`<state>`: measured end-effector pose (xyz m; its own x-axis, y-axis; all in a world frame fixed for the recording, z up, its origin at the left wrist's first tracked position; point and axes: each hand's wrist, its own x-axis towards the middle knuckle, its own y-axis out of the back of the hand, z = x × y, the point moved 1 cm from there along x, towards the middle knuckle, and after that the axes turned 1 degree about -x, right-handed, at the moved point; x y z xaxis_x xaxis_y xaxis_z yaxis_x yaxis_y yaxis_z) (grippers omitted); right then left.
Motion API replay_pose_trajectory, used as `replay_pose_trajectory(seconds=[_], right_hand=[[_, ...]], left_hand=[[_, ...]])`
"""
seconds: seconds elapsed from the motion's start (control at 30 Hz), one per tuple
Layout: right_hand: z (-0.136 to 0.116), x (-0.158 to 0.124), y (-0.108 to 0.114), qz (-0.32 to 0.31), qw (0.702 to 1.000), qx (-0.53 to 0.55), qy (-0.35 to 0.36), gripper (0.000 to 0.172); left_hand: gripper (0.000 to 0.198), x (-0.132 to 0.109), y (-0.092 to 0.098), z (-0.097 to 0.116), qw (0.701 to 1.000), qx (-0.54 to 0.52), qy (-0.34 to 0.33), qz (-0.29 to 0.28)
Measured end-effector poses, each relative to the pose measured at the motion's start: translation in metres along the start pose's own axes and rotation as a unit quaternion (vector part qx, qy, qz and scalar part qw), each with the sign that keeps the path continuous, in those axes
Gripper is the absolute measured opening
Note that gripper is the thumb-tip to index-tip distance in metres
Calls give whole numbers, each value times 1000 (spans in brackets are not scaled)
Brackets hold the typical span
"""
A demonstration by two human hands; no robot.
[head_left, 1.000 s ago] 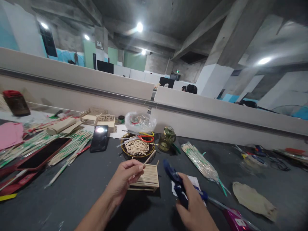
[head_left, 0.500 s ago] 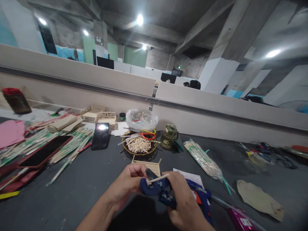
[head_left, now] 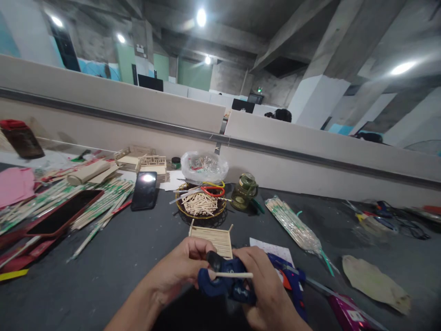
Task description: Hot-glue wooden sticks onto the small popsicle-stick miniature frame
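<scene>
My left hand (head_left: 179, 269) is closed, pinching one end of a thin wooden stick (head_left: 234, 275) that lies level across a dark blue cutter tool (head_left: 223, 282). My right hand (head_left: 265, 287) is wrapped round that blue cutter, its jaws near the stick. Just beyond my hands a small flat panel made of glued sticks (head_left: 211, 236) rests on the dark table (head_left: 138, 248). Farther back a round wire basket (head_left: 201, 207) holds several short cut sticks and red-handled scissors (head_left: 210, 190).
A blue glue gun (head_left: 291, 280) lies on white paper right of my hands. A wrapped bundle of skewers (head_left: 292, 227), a green glass jar (head_left: 244, 192), a black phone (head_left: 144, 191), loose chopsticks (head_left: 99, 209) and a clear plastic bag (head_left: 204, 166) surround the basket. Grey partition behind.
My right hand brought the blue cutter up from the table to meet the stick. The stick swung from pointing up-right to lying level across the cutter. The view tilted slightly.
</scene>
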<state>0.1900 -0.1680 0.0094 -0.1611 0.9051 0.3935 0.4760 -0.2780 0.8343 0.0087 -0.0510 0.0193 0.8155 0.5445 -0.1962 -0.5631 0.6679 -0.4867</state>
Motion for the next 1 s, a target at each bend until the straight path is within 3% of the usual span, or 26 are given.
replay_pose_trajectory(seconds=[0.37, 0.63, 0.77, 1.0], right_hand=[[8, -5, -8, -19, 1000, 7, 19, 76], [6, -10, -11, 22, 1000, 7, 21, 34], [0, -14, -13, 5, 998, 41, -38, 17], [12, -55, -46, 53, 990, -48, -121, 20]], left_hand=[[14, -1, 2, -4, 999, 8, 27, -28], [16, 2, -1, -6, 999, -8, 35, -40], [16, 4, -3, -9, 997, -13, 41, -62], [23, 12, -12, -25, 995, -10, 85, -55]])
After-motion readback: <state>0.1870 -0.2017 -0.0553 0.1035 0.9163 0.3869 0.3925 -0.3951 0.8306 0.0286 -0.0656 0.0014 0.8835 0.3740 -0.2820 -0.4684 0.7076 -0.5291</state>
